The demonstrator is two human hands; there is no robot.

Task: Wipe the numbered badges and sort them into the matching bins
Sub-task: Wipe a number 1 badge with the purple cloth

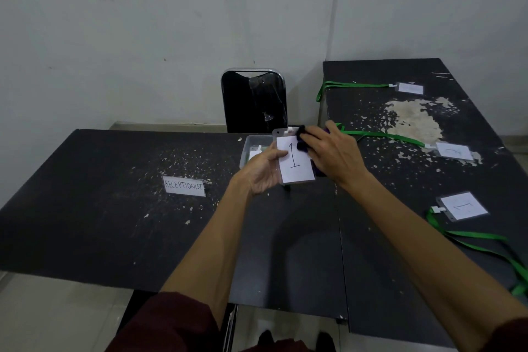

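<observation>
The wiping step is in hand. The person holds the badge [294, 158], marked 1, up over the gap where the two tables meet. The left hand [263, 173] pinches its left edge, thumb on the front and fingers curled behind. The right hand [331, 151] has its fingers bunched on a dark cloth [302, 140] and presses it against the badge's upper right corner.

I would say this badge is only partly wiped, since the cloth covers just that corner. The next move calls for drawing the cloth across the rest of the face while the left pinch keeps the badge steady, then dropping it in the bin for 1. A clear bin [255, 141] stands just behind the left hand with a badge already in it. I cannot tell its number.

Three more wait on the right table [385, 237], well apart from each other: the near badge [464, 206], the middle badge [454, 151] and the far badge [410, 88], each on a green lanyard [485, 240].

Both tables are black with the paint badly flaked. A RECEPTIONIST sign [184, 186] lies on the left table [85, 194]. A black chair [253, 100] stands behind, against a plain pale wall [143, 23].
</observation>
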